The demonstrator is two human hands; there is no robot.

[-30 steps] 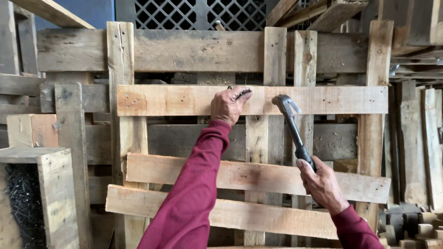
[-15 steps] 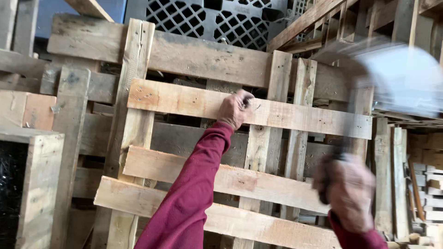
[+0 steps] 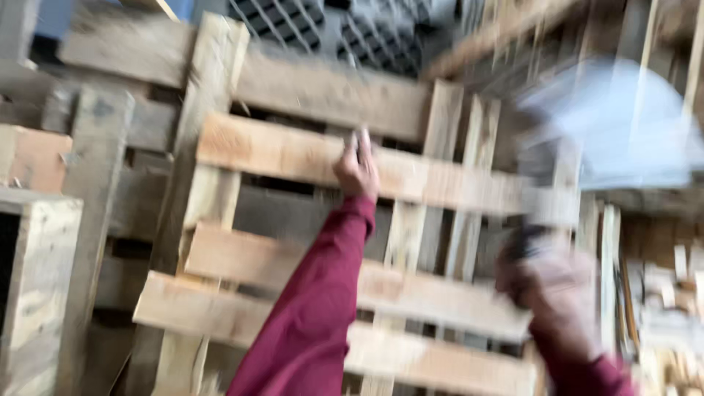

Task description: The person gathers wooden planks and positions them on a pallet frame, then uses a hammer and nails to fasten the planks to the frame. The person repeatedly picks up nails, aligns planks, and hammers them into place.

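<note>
Swung up since a second ago, the hammer [image 3: 609, 125] blurs above the clenched right hand [image 3: 550, 293], while the left hand [image 3: 357, 170] pinches something unclear against the top slat [image 3: 293, 158]; a mistimed blow could strike those fingers.

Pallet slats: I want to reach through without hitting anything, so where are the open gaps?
Dark gaps lie between the top slat and middle slat, left of the left hand. The right side is crowded: the right hand swings a blurred hammer.
</note>
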